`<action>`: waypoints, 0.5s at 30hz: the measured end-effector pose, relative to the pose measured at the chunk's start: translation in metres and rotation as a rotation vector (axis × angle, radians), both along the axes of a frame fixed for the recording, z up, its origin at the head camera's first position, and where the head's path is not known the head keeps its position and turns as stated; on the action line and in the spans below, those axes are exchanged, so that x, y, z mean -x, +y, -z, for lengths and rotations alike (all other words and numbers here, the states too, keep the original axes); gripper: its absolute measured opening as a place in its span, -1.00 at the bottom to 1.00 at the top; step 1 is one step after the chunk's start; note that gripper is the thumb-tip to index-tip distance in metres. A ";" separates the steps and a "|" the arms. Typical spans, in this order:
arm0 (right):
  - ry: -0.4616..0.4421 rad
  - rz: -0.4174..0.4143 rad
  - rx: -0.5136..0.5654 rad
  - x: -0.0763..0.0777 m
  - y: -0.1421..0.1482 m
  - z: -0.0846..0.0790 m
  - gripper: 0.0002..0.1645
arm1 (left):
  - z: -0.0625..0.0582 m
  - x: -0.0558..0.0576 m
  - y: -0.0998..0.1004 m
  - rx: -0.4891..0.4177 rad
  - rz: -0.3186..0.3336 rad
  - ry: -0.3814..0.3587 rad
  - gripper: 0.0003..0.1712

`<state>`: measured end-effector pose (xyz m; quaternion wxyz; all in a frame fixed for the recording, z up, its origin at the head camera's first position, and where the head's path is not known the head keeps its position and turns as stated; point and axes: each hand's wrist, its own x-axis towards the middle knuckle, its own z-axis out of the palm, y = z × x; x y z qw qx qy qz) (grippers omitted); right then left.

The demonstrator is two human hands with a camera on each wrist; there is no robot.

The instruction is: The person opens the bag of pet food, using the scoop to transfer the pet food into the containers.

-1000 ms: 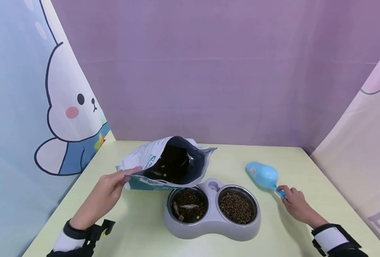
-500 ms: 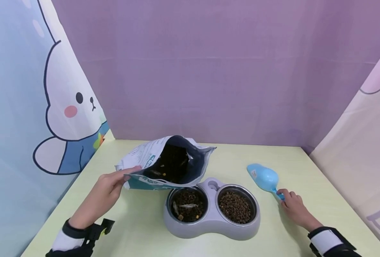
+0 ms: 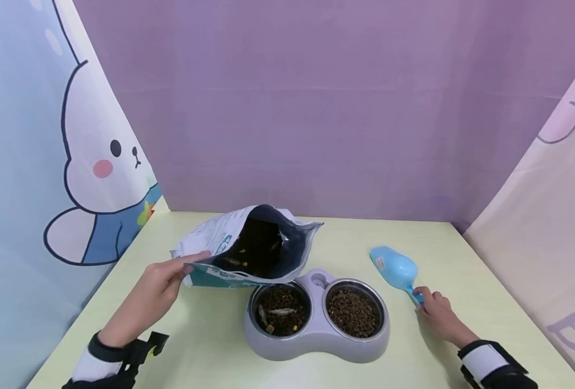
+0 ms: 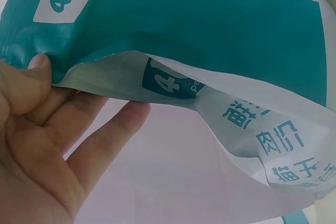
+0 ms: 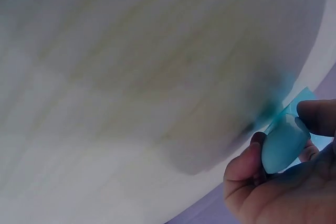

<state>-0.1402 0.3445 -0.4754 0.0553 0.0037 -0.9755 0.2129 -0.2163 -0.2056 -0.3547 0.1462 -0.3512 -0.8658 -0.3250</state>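
My left hand (image 3: 146,294) pinches the left edge of a white and teal pet food bag (image 3: 210,237) between thumb and fingers. The bag tilts with its wide mouth toward me, dark food inside, its lower edge overlapping the left bowl. In the left wrist view the thumb lies on the teal side of the bag (image 4: 210,30). On the right, my right hand (image 3: 440,320) grips the handle end of a blue food scoop (image 3: 395,267), whose rounded back faces up close over the table. The right wrist view shows the fingers round the blue handle (image 5: 286,145).
A lilac double bowl stand (image 3: 316,324) sits between the hands. Brown kibble (image 3: 352,313) fills its right steel bowl; the left one holds mixed food (image 3: 284,319) with pale pieces. A purple cloth (image 3: 311,108) hangs behind the pale yellow table (image 3: 204,335).
My right hand has shifted slightly left and toward me, swinging the scoop's handle with it. My left hand still holds the bag in the same pose. The whole head view has slid a little left.
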 end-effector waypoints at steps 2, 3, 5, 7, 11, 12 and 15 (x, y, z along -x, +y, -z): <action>-0.034 -0.009 0.018 0.001 -0.001 -0.003 -0.66 | 0.000 0.000 -0.001 0.002 -0.004 0.004 -0.41; -0.048 -0.008 0.022 0.001 -0.001 -0.004 -0.66 | -0.001 0.000 -0.001 0.003 -0.006 0.005 -0.41; -0.060 -0.007 0.028 0.002 -0.001 -0.005 -0.66 | -0.001 0.000 -0.001 0.004 -0.006 0.007 -0.41; -0.077 -0.005 0.033 0.002 0.000 -0.006 -0.65 | -0.001 0.000 -0.001 0.001 -0.005 0.005 -0.41; -0.109 -0.003 0.048 0.002 0.003 -0.005 -0.64 | -0.001 -0.001 0.000 -0.004 -0.008 0.004 -0.42; -0.119 -0.005 0.055 0.002 0.004 -0.006 -0.64 | -0.001 -0.002 0.000 -0.007 -0.006 0.006 -0.41; -0.146 -0.005 0.087 0.001 0.008 -0.007 -0.61 | -0.001 -0.002 0.002 -0.022 0.005 0.019 -0.39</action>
